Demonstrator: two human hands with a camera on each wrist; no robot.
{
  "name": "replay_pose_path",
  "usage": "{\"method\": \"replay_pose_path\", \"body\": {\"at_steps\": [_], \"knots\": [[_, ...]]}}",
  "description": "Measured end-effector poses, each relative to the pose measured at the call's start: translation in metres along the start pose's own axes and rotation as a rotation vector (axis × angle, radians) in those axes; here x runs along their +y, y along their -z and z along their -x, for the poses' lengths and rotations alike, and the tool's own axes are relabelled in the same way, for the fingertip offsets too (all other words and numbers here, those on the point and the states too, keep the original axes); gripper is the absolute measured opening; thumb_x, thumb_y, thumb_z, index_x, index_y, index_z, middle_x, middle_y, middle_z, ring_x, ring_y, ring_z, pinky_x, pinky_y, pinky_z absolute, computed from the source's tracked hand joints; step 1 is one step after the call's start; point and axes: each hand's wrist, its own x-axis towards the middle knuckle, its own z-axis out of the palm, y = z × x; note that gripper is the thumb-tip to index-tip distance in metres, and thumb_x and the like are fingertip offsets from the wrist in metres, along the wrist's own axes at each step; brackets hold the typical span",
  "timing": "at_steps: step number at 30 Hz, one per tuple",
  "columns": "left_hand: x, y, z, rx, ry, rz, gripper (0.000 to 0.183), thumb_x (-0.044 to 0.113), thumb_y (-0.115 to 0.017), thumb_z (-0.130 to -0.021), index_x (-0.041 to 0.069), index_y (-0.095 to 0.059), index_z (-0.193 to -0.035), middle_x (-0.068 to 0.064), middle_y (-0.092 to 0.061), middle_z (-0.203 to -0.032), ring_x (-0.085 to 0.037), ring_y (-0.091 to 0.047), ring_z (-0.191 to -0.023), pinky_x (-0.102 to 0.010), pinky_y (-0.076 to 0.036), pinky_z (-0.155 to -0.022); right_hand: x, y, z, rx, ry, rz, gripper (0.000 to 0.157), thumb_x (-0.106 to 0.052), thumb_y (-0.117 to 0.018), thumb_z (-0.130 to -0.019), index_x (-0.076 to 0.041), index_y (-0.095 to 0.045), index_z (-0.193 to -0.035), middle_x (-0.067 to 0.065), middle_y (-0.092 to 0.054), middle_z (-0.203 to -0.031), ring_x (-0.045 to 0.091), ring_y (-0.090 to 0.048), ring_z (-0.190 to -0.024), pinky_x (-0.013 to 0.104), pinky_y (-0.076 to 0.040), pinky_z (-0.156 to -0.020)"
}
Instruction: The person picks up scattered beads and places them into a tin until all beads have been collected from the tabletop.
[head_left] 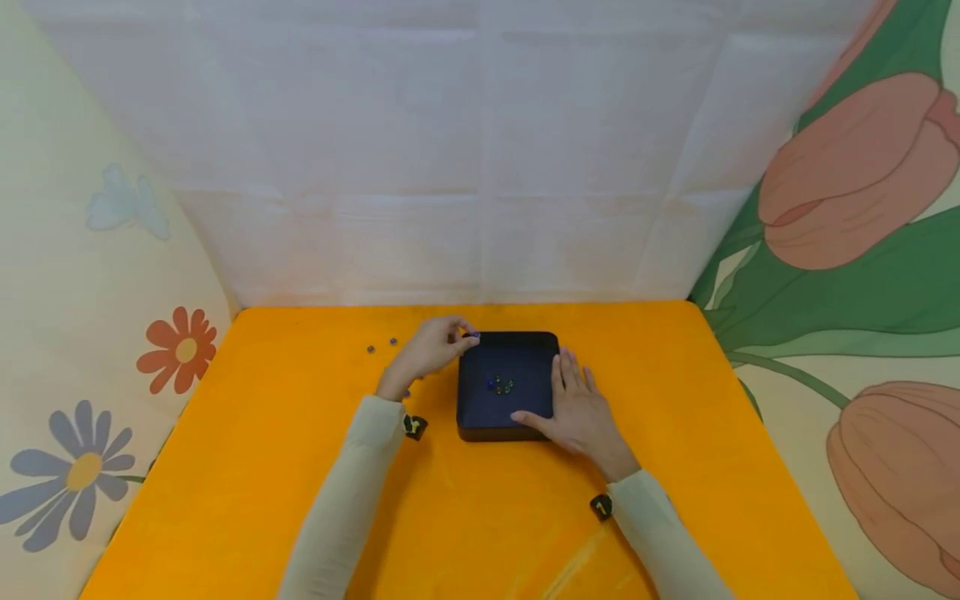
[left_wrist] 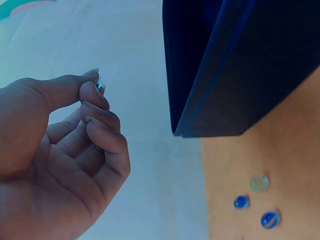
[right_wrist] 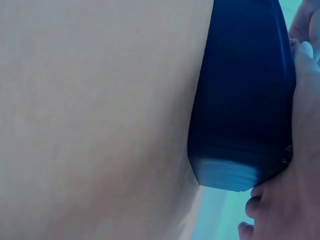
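A square black box (head_left: 510, 412) with low walls stands on the table, several small green and blue marbles (head_left: 500, 385) lying together on its floor. At its far left corner, my left hand (head_left: 431, 348) pinches a small blue marble (left_wrist: 100, 84) between thumb and fingertips; the fingers hide most of it. My right hand (head_left: 581, 412) rests along the right side of the box, fingers straight and spread, its thumb reaching across the near right corner over the rim. In the right wrist view this hand lies against the box's edge.
More loose marbles, among them a striped blue one (left_wrist: 270, 219) and a pale one (left_wrist: 259, 183), lie on the table left of the box, partly behind my left forearm. An orange cloth (head_left: 660, 400) covers the table. A white sheet (head_left: 480, 167) hangs behind, patterned ones at both sides.
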Motion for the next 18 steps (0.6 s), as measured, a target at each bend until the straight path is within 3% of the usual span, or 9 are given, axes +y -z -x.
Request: {"method": "replay_pose_path", "body": {"at_steps": [10,18], "knots": [[0.01,-0.012,-0.017,-0.046,-0.016,-0.009,0.029,0.031,-0.063,-0.107,0.009,-0.071,-0.123,-0.017,-0.07,-0.086,-0.016,-0.051,-0.057,-0.028,-0.043,-0.055,0.0,0.0,-0.001,0.003,0.004,0.022,0.133,-0.096,-0.044,-0.082,0.0,-0.01,-0.167,0.016,0.005,-0.177,0.032,-0.002,-0.167,0.054,-0.009,-0.134],[0.013,-0.021,-0.031,-0.074,-0.047,-0.04,0.026,0.029,-0.064,-0.107,0.009,-0.072,-0.122,-0.008,-0.065,-0.078,-0.015,-0.049,-0.055,-0.027,-0.043,-0.055,0.001,-0.002,-0.003,-0.012,0.005,0.013,0.134,-0.098,-0.042,-0.081,0.0,-0.009,-0.167,0.017,0.004,-0.177,0.033,-0.003,-0.167,0.053,-0.009,-0.135]]}}
